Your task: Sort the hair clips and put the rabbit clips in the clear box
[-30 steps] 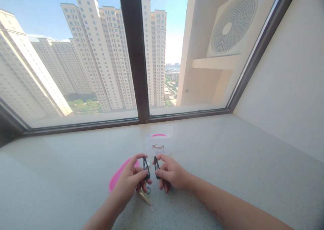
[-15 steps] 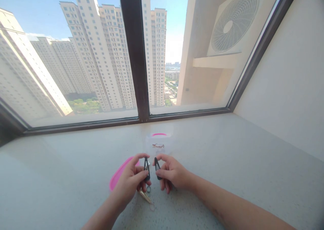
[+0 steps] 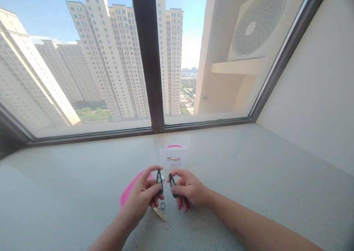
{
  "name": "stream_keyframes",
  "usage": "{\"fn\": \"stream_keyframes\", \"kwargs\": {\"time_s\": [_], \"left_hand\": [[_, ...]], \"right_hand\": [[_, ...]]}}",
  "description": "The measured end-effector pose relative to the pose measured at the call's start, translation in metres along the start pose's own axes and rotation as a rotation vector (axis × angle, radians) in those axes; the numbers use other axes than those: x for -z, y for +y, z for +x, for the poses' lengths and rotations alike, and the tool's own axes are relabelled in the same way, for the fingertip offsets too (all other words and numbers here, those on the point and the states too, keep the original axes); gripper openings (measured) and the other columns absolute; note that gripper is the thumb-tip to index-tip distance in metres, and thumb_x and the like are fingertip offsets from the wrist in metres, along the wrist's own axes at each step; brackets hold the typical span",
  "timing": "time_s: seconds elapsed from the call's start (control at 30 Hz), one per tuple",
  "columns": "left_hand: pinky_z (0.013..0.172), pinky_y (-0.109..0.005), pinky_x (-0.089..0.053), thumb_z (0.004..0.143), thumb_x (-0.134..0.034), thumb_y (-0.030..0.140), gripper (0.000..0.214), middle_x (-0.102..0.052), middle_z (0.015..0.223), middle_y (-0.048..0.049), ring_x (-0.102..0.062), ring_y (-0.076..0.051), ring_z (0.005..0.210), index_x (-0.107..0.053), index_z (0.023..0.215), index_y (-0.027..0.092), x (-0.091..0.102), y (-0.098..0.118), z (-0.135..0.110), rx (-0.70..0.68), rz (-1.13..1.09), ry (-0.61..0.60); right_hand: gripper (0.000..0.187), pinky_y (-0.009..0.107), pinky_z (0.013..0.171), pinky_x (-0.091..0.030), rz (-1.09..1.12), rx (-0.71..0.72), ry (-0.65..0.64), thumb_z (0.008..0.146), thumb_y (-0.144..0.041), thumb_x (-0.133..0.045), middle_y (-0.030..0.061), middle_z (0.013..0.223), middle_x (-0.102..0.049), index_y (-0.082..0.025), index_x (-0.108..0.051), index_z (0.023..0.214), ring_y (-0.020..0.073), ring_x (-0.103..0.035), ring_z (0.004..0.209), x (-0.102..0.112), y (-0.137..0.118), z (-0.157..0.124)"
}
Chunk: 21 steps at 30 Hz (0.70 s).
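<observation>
**Background:** high-rise tower blocks (image 3: pixel 94 55) beyond a dark window frame (image 3: pixel 149 59); an outdoor air-conditioner unit (image 3: pixel 258 20) at upper right.

**Surface:** pale speckled stone sill (image 3: pixel 69 177).

**Left hand** (image 3: pixel 139 197): closed, pinching a black snap hair clip (image 3: pixel 159 182) upright.

**Right hand** (image 3: pixel 190 190): closed, pinching a second black snap hair clip (image 3: pixel 172 184), slightly tilted, just apart from the first.

**Nearby:** pink plastic lid (image 3: pixel 129 192) beside the left hand; clear plastic box (image 3: pixel 174 162) beyond both hands.

**Small parts:** gold hair clip (image 3: pixel 158 213) and metal ring (image 3: pixel 162 205), loose below the hands.

**Risk:** a fingertip-only pinch could let a thin clip slip onto the loose parts; a knuckle could knock the ring, which might roll on the smooth stone.
</observation>
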<state>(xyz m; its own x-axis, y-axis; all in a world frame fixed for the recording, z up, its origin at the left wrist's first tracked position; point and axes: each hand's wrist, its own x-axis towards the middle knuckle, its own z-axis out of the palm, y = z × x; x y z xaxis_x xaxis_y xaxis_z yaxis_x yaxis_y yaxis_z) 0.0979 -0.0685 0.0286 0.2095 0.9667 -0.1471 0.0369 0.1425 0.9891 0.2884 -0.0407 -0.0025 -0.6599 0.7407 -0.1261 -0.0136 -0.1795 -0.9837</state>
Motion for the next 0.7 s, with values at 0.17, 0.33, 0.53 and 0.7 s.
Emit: {"fn": "stream_keyframes", "kwargs": {"time_s": [0.17,0.33,0.53,0.7], "left_hand": [[0.039,-0.016,-0.029,0.075,-0.059,0.03,0.047,-0.062,0.054,0.0022,-0.049,-0.008,0.038,-0.047,0.119,0.018,0.0005,0.0006,-0.0004,-0.008,0.009,0.001],[0.039,-0.016,-0.029,0.075,-0.058,0.028,0.049,-0.063,0.054,0.0018,-0.049,-0.009,0.037,-0.045,0.121,0.017,0.0009,-0.0002,0.0002,0.001,0.03,0.007],[0.037,-0.017,-0.031,0.078,-0.054,0.028,0.049,-0.064,0.055,0.0013,-0.052,-0.01,0.038,-0.041,0.123,0.017,0.0005,-0.0029,0.0007,0.016,0.034,0.003],[0.035,-0.016,-0.031,0.079,-0.056,0.033,0.05,-0.064,0.054,0.0011,-0.052,-0.011,0.036,-0.04,0.124,0.017,-0.0005,-0.0027,0.0008,0.017,0.026,0.005]], "right_hand": [[0.038,0.014,0.032,-0.035,0.013,-0.011,-0.004,0.076,-0.039,-0.064,-0.0031,0.05,-0.063,-0.019,-0.048,0.104,0.0102,-0.051,0.031,-0.0013,-0.001,-0.0001],[0.036,0.014,0.031,-0.035,0.008,0.035,0.017,0.077,-0.037,-0.062,-0.0046,0.048,-0.061,-0.019,-0.047,0.104,0.0099,-0.05,0.03,-0.0025,-0.001,0.0005],[0.035,0.015,0.032,-0.037,-0.02,0.078,0.098,0.078,-0.037,-0.06,-0.0053,0.048,-0.06,-0.019,-0.045,0.104,0.0094,-0.048,0.029,-0.0014,0.0025,0.0023],[0.037,0.016,0.031,-0.037,0.019,0.115,0.067,0.076,-0.038,-0.063,-0.0053,0.048,-0.061,-0.019,-0.045,0.102,0.0101,-0.048,0.03,-0.0007,0.0036,0.003]]}}
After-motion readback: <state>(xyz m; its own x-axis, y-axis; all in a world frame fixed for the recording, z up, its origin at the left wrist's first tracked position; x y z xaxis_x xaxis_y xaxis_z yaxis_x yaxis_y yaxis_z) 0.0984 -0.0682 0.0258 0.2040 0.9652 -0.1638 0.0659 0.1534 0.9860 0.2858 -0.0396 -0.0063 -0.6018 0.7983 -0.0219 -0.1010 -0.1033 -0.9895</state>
